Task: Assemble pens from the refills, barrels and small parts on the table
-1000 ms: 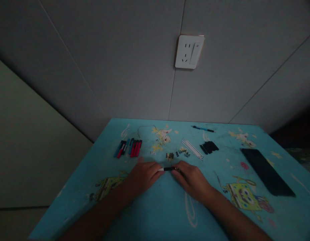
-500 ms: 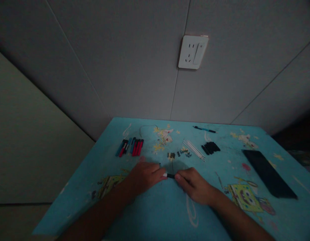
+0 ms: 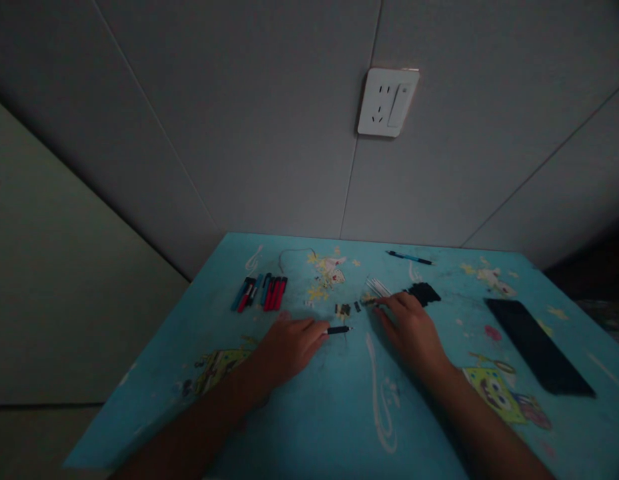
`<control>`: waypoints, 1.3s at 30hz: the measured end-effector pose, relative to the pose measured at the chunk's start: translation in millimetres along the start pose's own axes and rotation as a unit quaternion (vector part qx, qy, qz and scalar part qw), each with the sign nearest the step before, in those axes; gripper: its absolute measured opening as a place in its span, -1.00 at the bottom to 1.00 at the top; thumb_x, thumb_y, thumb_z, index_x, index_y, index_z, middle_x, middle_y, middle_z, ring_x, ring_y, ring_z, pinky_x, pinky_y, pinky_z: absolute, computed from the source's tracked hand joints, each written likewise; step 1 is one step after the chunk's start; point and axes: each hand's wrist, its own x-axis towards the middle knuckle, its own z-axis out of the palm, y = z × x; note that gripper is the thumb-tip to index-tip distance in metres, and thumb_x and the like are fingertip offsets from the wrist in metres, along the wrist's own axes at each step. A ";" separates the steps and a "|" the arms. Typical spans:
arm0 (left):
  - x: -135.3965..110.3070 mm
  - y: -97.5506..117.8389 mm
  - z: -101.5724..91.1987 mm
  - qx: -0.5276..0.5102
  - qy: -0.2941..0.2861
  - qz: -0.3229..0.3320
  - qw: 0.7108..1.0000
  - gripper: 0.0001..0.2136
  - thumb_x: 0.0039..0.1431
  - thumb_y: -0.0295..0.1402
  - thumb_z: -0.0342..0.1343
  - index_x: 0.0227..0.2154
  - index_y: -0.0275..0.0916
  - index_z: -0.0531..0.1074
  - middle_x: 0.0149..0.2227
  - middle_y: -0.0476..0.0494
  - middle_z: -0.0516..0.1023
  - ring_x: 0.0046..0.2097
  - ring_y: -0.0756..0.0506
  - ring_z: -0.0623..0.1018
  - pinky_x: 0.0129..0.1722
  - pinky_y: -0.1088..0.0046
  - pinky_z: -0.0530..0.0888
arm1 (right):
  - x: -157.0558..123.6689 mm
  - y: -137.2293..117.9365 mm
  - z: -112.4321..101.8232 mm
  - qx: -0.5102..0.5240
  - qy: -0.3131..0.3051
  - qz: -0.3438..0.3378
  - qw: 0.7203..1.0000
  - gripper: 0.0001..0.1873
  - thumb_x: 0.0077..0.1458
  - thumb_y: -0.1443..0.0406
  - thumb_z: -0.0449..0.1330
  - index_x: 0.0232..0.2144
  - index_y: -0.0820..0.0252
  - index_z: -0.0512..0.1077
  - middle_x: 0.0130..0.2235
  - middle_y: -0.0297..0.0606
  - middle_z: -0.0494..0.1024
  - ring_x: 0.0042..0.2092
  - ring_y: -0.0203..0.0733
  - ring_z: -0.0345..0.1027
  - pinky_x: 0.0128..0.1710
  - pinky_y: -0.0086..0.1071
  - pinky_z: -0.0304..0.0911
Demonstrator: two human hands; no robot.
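Note:
My left hand (image 3: 292,343) is closed around a pen (image 3: 338,330), whose black grip and pale tip stick out to the right. The rest of that pen is hidden in the fingers. My right hand (image 3: 409,327) reaches over a small pile of metallic-looking bits (image 3: 369,300), its thumb apart from the outstretched fingers. The fingertips are at the pile's right edge. Just left of it lie a tiny dark piece (image 3: 357,307) and a cluster of small dark and light parts (image 3: 342,309). Thin white rods (image 3: 378,287) lie behind the right hand, partly covered by it.
Red and blue pen barrels (image 3: 274,293) lie in a row at the left. Black pieces (image 3: 424,293) are heaped beyond my right hand. A blue-and-black pen (image 3: 409,258) lies near the wall, and a dark flat slab (image 3: 537,347) at the right. A socket plate (image 3: 388,102) is on the wall.
My right hand has left the pen and moved up and away to the small pile. The pen in my left hand now shows its pale tip, and it has risen slightly.

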 end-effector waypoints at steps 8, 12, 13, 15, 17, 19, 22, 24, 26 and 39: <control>-0.5 -1.8 1.5 -0.029 0.000 -0.015 0.999 -0.77 0.42 -0.25 -0.11 -0.11 -0.16 0.43 -0.27 -0.06 0.59 -0.24 -0.12 0.57 -0.14 0.24 0.36 | 3.1 6.0 10.1 -0.056 -0.009 -0.011 0.998 -0.85 0.22 0.30 0.15 -0.26 0.17 0.53 -0.24 -0.11 0.47 -0.19 -0.02 0.33 -0.16 -0.17 0.27; 0.1 -2.9 1.9 -0.027 0.011 -0.007 1.000 -0.77 0.42 -0.26 -0.11 -0.12 -0.17 0.44 -0.29 -0.06 0.59 -0.26 -0.11 0.57 -0.17 0.28 0.37 | 2.5 -2.3 3.3 0.090 0.017 0.004 0.996 -0.85 0.23 0.27 0.15 -0.26 0.14 0.53 -0.23 -0.16 0.53 -0.17 -0.06 0.37 -0.13 -0.18 0.26; 0.1 -3.0 2.0 -0.026 0.017 -0.004 1.000 -0.76 0.42 -0.25 -0.11 -0.11 -0.17 0.44 -0.29 -0.07 0.59 -0.26 -0.10 0.57 -0.17 0.28 0.37 | 1.4 -6.5 1.2 0.151 0.019 0.017 0.988 -0.86 0.23 0.25 0.16 -0.25 0.13 0.52 -0.22 -0.19 0.54 -0.17 -0.08 0.39 -0.12 -0.20 0.27; 0.2 -3.2 1.8 -0.024 0.029 0.001 0.999 -0.76 0.42 -0.26 -0.11 -0.10 -0.18 0.44 -0.29 -0.08 0.59 -0.26 -0.10 0.57 -0.18 0.30 0.38 | -1.2 -16.2 -2.1 0.263 0.013 0.052 0.963 -0.86 0.23 0.22 0.18 -0.23 0.11 0.51 -0.21 -0.23 0.57 -0.16 -0.12 0.41 -0.12 -0.24 0.30; 0.5 -3.4 0.9 -0.026 0.035 0.003 0.999 -0.77 0.42 -0.27 -0.11 -0.09 -0.20 0.43 -0.29 -0.08 0.59 -0.26 -0.09 0.57 -0.19 0.32 0.38 | -3.6 -25.3 -3.9 0.338 -0.001 0.083 0.937 -0.84 0.20 0.19 0.21 -0.22 0.09 0.51 -0.20 -0.25 0.59 -0.16 -0.13 0.43 -0.12 -0.25 0.31; 0.8 -3.5 -0.2 -0.027 0.042 0.005 0.999 -0.77 0.42 -0.28 -0.11 -0.09 -0.21 0.42 -0.29 -0.09 0.58 -0.27 -0.08 0.56 -0.20 0.34 0.39 | -5.3 -32.0 -3.9 0.375 -0.019 0.095 0.922 -0.84 0.18 0.18 0.22 -0.23 0.09 0.52 -0.22 -0.25 0.60 -0.17 -0.13 0.44 -0.12 -0.24 0.32; 1.3 -3.1 -1.0 -0.027 0.046 0.009 0.999 -0.77 0.42 -0.29 -0.11 -0.09 -0.22 0.43 -0.31 -0.09 0.57 -0.28 -0.08 0.56 -0.21 0.33 0.39 | -6.4 -36.9 -2.7 0.389 -0.037 0.093 0.916 -0.84 0.16 0.19 0.23 -0.24 0.11 0.53 -0.25 -0.24 0.60 -0.20 -0.13 0.44 -0.13 -0.22 0.32; 1.3 -2.4 -0.6 -0.027 0.044 0.012 0.999 -0.78 0.42 -0.30 -0.10 -0.09 -0.21 0.42 -0.31 -0.08 0.57 -0.28 -0.08 0.56 -0.20 0.31 0.38 | -6.6 -38.7 -2.4 0.388 -0.040 0.090 0.917 -0.84 0.16 0.19 0.23 -0.24 0.11 0.53 -0.27 -0.24 0.60 -0.22 -0.13 0.43 -0.14 -0.22 0.32; 1.1 -1.6 0.3 -0.025 0.042 0.010 0.999 -0.79 0.41 -0.31 -0.09 -0.09 -0.21 0.42 -0.31 -0.08 0.57 -0.28 -0.09 0.56 -0.19 0.30 0.37 | -6.6 -40.7 -2.9 0.382 -0.050 0.089 0.919 -0.84 0.16 0.20 0.22 -0.25 0.11 0.54 -0.28 -0.25 0.59 -0.23 -0.14 0.42 -0.16 -0.24 0.32; -1.6 -4.9 3.6 -0.029 0.034 0.025 0.999 -0.79 0.40 -0.28 -0.05 -0.07 -0.18 0.44 -0.29 -0.08 0.57 -0.28 -0.09 0.55 -0.19 0.31 0.35 | -8.3 -45.6 -4.3 0.350 -0.112 0.030 0.930 -0.86 0.23 0.23 0.18 -0.24 0.14 0.51 -0.32 -0.32 0.55 -0.27 -0.23 0.42 -0.21 -0.37 0.31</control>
